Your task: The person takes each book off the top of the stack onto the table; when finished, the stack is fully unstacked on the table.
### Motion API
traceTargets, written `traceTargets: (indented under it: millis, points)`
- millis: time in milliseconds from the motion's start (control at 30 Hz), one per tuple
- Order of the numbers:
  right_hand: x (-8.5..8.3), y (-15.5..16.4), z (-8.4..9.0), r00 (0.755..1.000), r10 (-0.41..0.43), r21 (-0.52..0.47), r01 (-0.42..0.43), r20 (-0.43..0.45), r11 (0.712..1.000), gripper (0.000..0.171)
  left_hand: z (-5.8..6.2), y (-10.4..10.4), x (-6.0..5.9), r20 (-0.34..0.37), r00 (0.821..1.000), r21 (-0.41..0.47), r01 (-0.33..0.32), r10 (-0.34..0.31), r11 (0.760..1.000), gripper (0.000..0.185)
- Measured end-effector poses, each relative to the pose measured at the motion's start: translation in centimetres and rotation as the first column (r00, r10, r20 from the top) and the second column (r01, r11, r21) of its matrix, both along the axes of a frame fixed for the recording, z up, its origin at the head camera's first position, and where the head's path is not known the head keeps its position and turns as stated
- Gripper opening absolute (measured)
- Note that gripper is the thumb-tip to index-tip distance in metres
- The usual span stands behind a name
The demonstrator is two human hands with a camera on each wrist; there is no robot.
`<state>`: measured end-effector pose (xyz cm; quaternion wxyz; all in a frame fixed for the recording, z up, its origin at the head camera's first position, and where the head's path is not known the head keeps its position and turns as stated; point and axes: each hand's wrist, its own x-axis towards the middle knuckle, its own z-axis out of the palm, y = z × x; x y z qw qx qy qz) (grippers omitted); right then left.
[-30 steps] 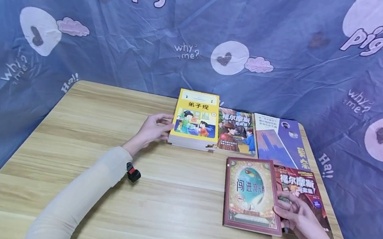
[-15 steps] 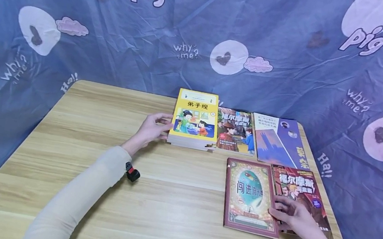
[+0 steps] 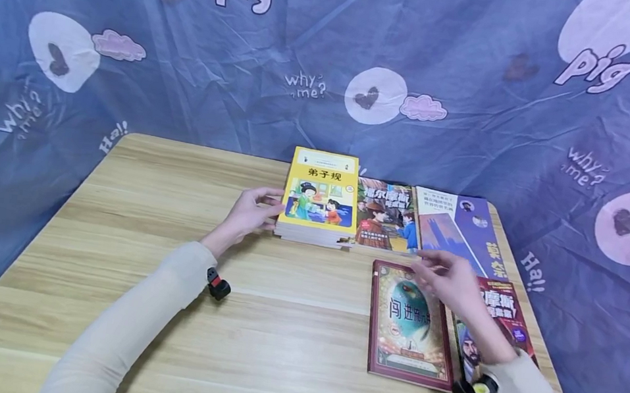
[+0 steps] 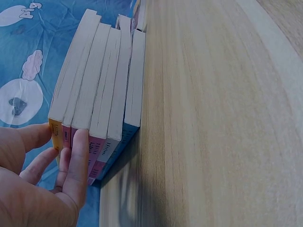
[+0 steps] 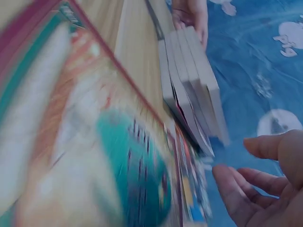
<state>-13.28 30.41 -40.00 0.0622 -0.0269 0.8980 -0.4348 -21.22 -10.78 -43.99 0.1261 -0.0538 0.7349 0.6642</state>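
Note:
A stack of books topped by a yellow book [image 3: 321, 194] stands at the table's far middle; my left hand [image 3: 250, 211] rests against its left side, fingers touching the spines [image 4: 90, 137]. My right hand [image 3: 444, 277] hovers with relaxed fingers, holding nothing, above the top edge of a maroon book with a green oval [image 3: 410, 325]. Beside that book lies a dark red Sherlock book [image 3: 499, 317], partly hidden by my forearm. In the right wrist view the maroon cover [image 5: 90, 156] is blurred and my fingers [image 5: 246, 194] are spread.
Two more books lie flat behind: a colourful Sherlock book [image 3: 387, 216] and a purple one [image 3: 457, 228]. The wooden table [image 3: 159, 202] is backed and flanked by a blue printed cloth [image 3: 131, 53]. Small cameras sit on both wrists.
My right hand has let go of the maroon book's lower right corner and moved up and left to above its top edge. The left hand and stack stay still.

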Motion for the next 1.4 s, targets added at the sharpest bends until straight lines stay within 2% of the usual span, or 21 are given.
traceTargets:
  millis: [167,367,467,600,700,800,867,933,1033,1167,1300,1400]
  points:
    - [-3.6,-3.9,-0.7,0.991,0.044,-0.202,-0.017,0.129,0.979,0.051,0.0,0.0,0.1,0.005,1.000,-0.005,0.003,-0.003,1.000,0.049]
    - [-7.8,-7.9,-1.2,0.982,0.005,-0.348,0.062,0.188,0.935,0.050,0.2,0.1,0.1,0.009,1.000,0.001,-0.002,0.002,1.000,0.048]
    - [-9.6,-9.5,-1.3,0.973,-0.034,-0.360,0.117,0.229,0.925,0.049,0.3,0.2,0.1,0.010,1.000,0.003,0.000,0.000,1.000,0.048]
    - [-11.6,-11.1,-1.4,0.947,-0.075,-0.357,0.190,0.311,0.915,0.053,0.4,0.2,0.1,0.008,1.000,0.004,0.002,-0.002,1.000,0.048]
    - [-12.7,-11.8,-1.5,0.934,-0.105,-0.318,0.220,0.341,0.922,0.057,0.3,0.3,0.1,0.005,1.000,0.005,0.004,-0.004,1.000,0.048]
    - [-13.6,-12.0,-1.7,0.932,-0.099,-0.295,0.210,0.349,0.932,0.060,0.2,0.4,0.0,0.003,1.000,0.003,0.005,-0.005,1.000,0.048]
    - [-13.9,-11.6,-1.8,0.932,-0.079,-0.294,0.190,0.353,0.937,0.059,0.1,0.5,0.0,0.001,1.000,-0.001,0.004,-0.004,1.000,0.047]
    - [-14.0,-11.1,-1.8,0.931,-0.045,-0.329,0.172,0.362,0.929,0.058,0.1,0.6,0.0,0.002,1.000,-0.003,0.001,-0.001,1.000,0.047]
    - [-13.8,-10.0,-1.7,0.919,0.020,-0.431,0.165,0.393,0.887,0.055,0.3,0.7,0.0,0.017,1.000,-0.009,-0.006,0.006,1.000,0.046]
    - [-12.7,-8.3,-1.2,0.885,0.141,-0.565,0.154,0.444,0.811,0.055,0.3,0.7,-0.1,0.024,1.000,-0.020,-0.004,0.004,1.000,0.048]
    - [-11.0,-6.9,-0.8,0.863,0.236,-0.620,0.108,0.446,0.777,0.050,0.0,0.4,-0.3,0.013,1.000,-0.027,-0.002,0.002,1.000,0.051]
    - [-9.1,-6.1,-0.3,0.866,0.268,-0.651,0.085,0.423,0.754,0.042,-0.1,0.2,-0.4,0.011,1.000,-0.025,-0.005,0.006,1.000,0.052]
